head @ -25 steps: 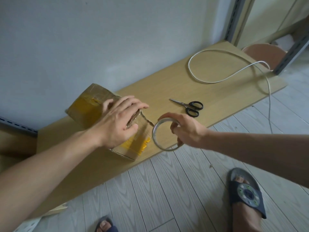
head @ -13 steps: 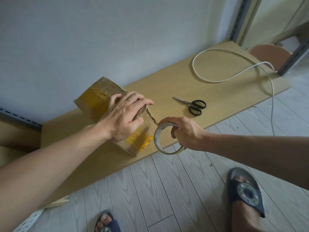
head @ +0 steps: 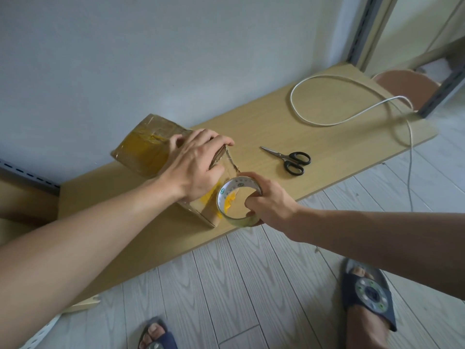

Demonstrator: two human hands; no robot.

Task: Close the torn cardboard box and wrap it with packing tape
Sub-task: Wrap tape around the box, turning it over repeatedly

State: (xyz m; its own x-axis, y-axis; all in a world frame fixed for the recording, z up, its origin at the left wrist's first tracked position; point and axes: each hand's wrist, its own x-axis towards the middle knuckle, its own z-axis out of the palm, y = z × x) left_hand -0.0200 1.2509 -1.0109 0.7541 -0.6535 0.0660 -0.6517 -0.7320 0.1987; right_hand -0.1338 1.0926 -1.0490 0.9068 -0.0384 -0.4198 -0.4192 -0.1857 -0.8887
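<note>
Wooden board (head: 251, 127), grey plank floor (head: 251, 285); cardboard box (head: 143, 147), tape roll (head: 237, 221).

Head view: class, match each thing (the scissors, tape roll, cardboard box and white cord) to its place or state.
Things:
1 scissors
2 tape roll
3 cardboard box
4 white cord

States:
A held by the left hand
B lying in a loop on the wooden board
C lying untouched, black handles
D gripped by the right hand

Pairs: 1-C, 2-D, 3-A, 4-B.
</note>
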